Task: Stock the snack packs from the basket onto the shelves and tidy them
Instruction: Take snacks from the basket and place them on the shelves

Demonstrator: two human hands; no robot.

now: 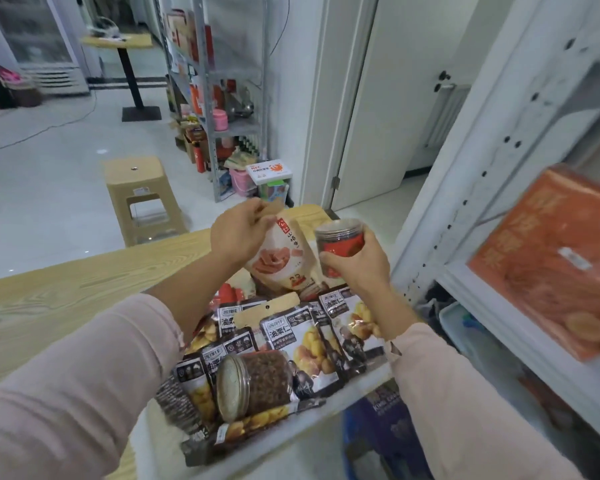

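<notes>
I am holding both hands up over the basket (343, 398), which is sitting at the right end of the wooden worktop (66, 289), just beside the white shelves (482, 168). My left hand (239, 230) is pinching the brown top edge of a stand-up snack pouch (284, 261) with red sticks printed on its front. The pouch is hanging upright, its bottom reaching down among the packs at the far end of the basket. My right hand (357, 268) is wrapping its fingers around a clear plastic jar (340, 242) with a red label, holding it upright just beside the pouch, to its right.

The basket below my forearms is lying full of dark chestnut packs (298, 341), overlapping one another with yellow kernels showing on their fronts. A glass jar with a metal lid (253, 382) is lying on its side on top of them, lid pointing left, near the front of the basket.

On the shelves to my right, a large orange box (561, 265) is showing, blurred. Across the floor, a beige plastic stool (142, 199) is standing beyond the worktop, and a grey metal rack (222, 98) loaded with goods is standing against the far wall.
</notes>
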